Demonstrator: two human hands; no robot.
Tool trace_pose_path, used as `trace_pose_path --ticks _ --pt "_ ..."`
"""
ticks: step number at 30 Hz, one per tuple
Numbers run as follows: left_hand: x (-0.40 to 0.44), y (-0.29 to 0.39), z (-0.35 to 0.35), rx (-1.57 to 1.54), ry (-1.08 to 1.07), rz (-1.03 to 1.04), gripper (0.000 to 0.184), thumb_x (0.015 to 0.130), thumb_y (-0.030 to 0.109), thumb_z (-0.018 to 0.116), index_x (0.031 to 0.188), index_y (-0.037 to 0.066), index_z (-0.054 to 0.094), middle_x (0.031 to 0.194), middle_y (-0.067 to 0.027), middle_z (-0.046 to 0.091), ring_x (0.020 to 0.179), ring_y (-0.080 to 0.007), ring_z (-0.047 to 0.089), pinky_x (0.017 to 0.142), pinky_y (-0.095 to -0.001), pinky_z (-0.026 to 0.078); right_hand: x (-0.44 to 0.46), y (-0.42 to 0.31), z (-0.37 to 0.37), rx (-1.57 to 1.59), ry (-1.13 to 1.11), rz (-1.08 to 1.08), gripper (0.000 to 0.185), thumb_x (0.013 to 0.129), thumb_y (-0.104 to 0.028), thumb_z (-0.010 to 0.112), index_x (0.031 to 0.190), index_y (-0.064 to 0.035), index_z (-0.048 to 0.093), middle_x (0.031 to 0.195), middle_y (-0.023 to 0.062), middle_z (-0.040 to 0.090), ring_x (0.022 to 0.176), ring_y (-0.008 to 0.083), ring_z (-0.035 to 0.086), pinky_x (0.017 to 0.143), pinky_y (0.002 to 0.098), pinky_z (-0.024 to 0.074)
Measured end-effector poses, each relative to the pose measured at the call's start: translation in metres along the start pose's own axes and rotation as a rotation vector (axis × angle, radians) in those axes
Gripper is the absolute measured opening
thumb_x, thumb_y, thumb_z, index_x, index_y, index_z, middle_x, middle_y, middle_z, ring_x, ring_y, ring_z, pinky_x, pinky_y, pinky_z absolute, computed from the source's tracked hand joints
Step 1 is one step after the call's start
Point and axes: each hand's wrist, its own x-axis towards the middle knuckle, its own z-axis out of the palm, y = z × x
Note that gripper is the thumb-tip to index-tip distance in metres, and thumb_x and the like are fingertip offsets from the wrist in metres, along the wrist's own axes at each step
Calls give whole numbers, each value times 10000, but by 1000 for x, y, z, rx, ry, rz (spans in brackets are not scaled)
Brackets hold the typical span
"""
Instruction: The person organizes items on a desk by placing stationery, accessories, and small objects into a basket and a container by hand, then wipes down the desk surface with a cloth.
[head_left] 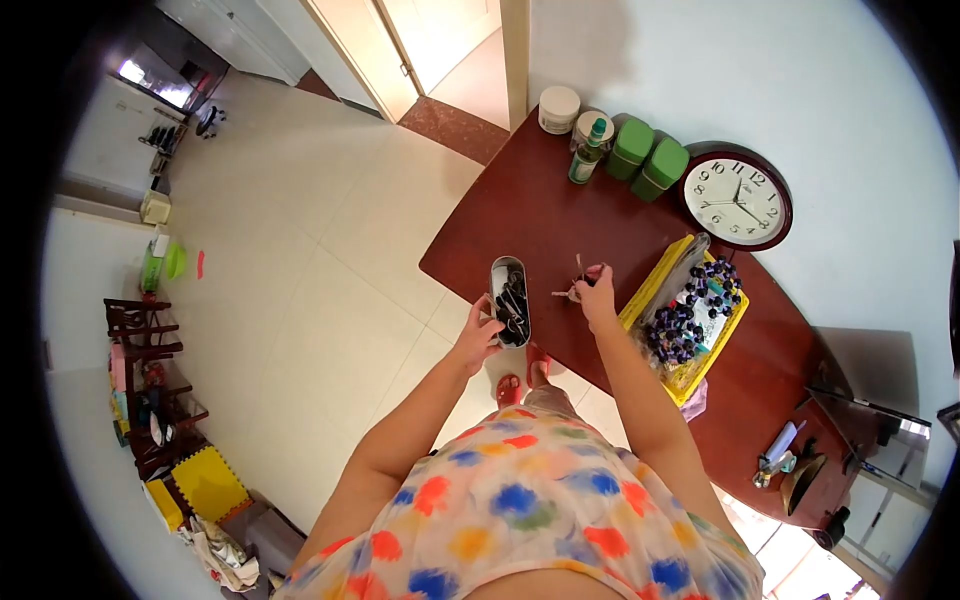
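Note:
My left hand (pixel 477 338) is closed on the lower left side of an elongated, round-ended tin (pixel 495 275), which is at the table's front edge. Inside the tin lie several dark, thin pieces (pixel 514 308), too small to name. My right hand (pixel 597 295) is above the tabletop, right of the tin. Its fingers are pinched on a small bunch of thin, pale pieces (pixel 568 294) that look like keys, sticking out to the left and upward. Just right of that hand stands a yellow basket (pixel 645 300) holding dark purple beaded items (pixel 675 335) and a grey pouch.
On the reddish-brown table (pixel 500 215), a wall clock (pixel 735 200) leans at the back near green canisters (pixel 630 145), a green bottle (pixel 587 155) and white jars (pixel 558 108). A monitor (pixel 870 430) stands far right. Dark wooden shelves (pixel 145 330) line the left wall.

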Motion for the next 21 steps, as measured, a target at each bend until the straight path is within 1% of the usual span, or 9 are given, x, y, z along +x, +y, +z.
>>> trace_pose_path --ticks 1,4,7,10,12,14,17,20,21 --pt "-3 3 4 25 -6 -8 809 837 137 596 1478 242 114 1239 -99 518 1126 -245 523 910 -513 450 -11 -13 0 246 25 15 291 832 -24 593 1108 -31 503 1058 121 556 895 260 616 703 357 509" --pt "-7 4 16 87 -55 -9 825 816 109 594 1480 233 120 1255 -106 503 1134 -238 524 907 -483 459 -55 -72 0 676 -49 92 248 867 -3 553 1109 -28 504 1036 80 561 906 183 598 738 305 503" --pt "-13 1 27 108 -139 24 844 794 89 593 1482 225 125 1254 -104 500 1136 -235 527 905 -453 466 -86 -105 3 719 -134 14 283 867 23 546 1138 -41 499 1013 70 569 906 161 583 802 286 486" --pt "-27 -1 41 102 -194 40 849 783 81 596 1482 223 134 1254 -100 497 1136 -233 529 904 -438 470 -93 -86 15 400 -125 -225 285 861 7 568 1136 -35 505 1022 75 572 927 159 571 841 277 466" --pt "-35 -6 48 81 -230 56 844 784 81 600 1480 226 146 1255 -101 496 1136 -231 527 904 -438 470 -105 -78 16 0 -6 -407 281 844 -12 580 1113 -21 501 1025 114 582 962 196 572 859 304 457" --pt "-48 -6 52 89 -255 49 836 788 77 599 1480 229 154 1251 -90 497 1133 -223 526 907 -441 468 -118 -74 18 -96 41 -448 244 835 -4 577 1073 -34 533 1032 129 584 956 242 580 842 320 460" --pt "-60 -10 53 116 -304 49 819 794 75 596 1475 233 169 1238 -69 496 1129 -208 525 910 -442 466 -155 -93 11 -249 7 -685 212 816 -22 601 1024 -54 574 1051 116 591 977 292 573 862 370 444" --pt "-68 -15 53 137 -311 28 786 806 80 581 1467 236 183 1220 -49 497 1124 -197 527 908 -440 466 -167 -86 2 -581 160 -971 205 795 -51 633 996 -71 599 1061 90 598 1010 301 561 887 424 415" --pt "-72 -14 55 140 -305 19 773 811 83 574 1464 236 188 1214 -44 498 1122 -193 528 906 -439 467 -169 -82 -1 -575 124 -901 275 774 -80 664 1042 -81 603 1104 86 590 1066 294 545 925 443 392"
